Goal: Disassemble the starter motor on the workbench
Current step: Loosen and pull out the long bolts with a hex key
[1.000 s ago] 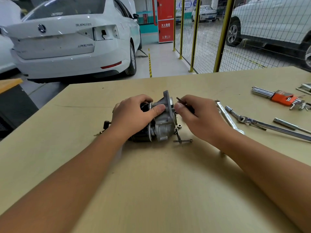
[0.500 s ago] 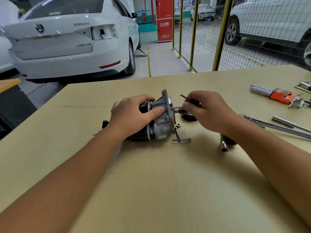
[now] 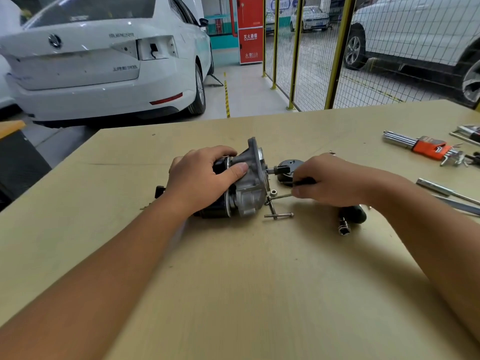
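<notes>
Your two forearms are bare up to the lower edge of the view, with no sleeve on them. Your left hand [image 3: 205, 178] and right hand [image 3: 330, 181] wear no gloves. The thumbnail on your left hand is short.

Past the far edge of my tan worktop [image 3: 233, 294] I see a grey concrete floor [image 3: 246, 92], a white sedan [image 3: 104, 66] parked rear-on at left, a red cabinet [image 3: 250, 29], and yellow-posted mesh fencing [image 3: 311, 61] with a white SUV [image 3: 420, 29] behind it.
</notes>
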A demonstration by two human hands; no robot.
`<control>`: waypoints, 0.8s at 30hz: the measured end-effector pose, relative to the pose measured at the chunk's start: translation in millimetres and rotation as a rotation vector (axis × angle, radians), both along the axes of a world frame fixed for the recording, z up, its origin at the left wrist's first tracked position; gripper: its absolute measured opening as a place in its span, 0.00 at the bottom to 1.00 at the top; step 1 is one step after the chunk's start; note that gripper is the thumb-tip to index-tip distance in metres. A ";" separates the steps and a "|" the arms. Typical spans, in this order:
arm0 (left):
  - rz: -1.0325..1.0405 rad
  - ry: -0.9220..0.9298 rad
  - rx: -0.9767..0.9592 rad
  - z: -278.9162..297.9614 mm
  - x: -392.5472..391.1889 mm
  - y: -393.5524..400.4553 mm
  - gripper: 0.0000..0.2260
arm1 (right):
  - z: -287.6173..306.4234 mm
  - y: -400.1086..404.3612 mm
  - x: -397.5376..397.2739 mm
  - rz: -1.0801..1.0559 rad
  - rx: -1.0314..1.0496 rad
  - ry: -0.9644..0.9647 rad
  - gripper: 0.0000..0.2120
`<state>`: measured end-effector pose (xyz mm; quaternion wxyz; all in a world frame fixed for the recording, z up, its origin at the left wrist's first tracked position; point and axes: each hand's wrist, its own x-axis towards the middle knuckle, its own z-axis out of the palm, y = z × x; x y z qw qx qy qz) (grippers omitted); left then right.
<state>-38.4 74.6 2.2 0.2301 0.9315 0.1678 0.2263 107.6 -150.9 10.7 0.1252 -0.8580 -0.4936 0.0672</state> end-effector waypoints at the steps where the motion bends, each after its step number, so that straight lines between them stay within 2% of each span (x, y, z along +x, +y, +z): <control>1: 0.000 -0.002 -0.003 -0.2 0.1 -0.3 0.27 | -1.4 0.7 -0.4 0.000 -0.011 -0.015 0.10; 4: -0.004 0.006 0.006 -0.6 -0.1 0.2 0.26 | -2.7 1.8 0.7 0.014 0.045 -0.028 0.10; 8: -0.038 0.063 0.055 1.1 -1.3 3.6 0.27 | -5.6 6.8 -2.5 -0.008 0.316 0.006 0.10; 11: -0.136 0.215 0.151 5.2 -4.5 10.1 0.35 | -8.8 12.7 -15.2 -0.072 0.564 0.114 0.03; 13: -0.218 0.297 0.169 9.7 -8.6 16.1 0.43 | -11.7 16.8 -22.0 -0.117 0.642 0.169 0.09; 17: -0.289 0.391 0.262 14.0 -13.0 22.8 0.57 | -15.1 22.4 -31.8 -0.106 0.639 0.182 0.28; 20: -0.263 0.403 0.347 11.4 -11.8 21.1 0.60 | -17.3 28.6 -38.0 -0.034 0.608 0.210 0.36; 24: -0.254 0.374 0.342 9.8 -11.1 20.2 0.59 | -21.3 39.0 -38.9 -0.021 0.586 0.246 0.43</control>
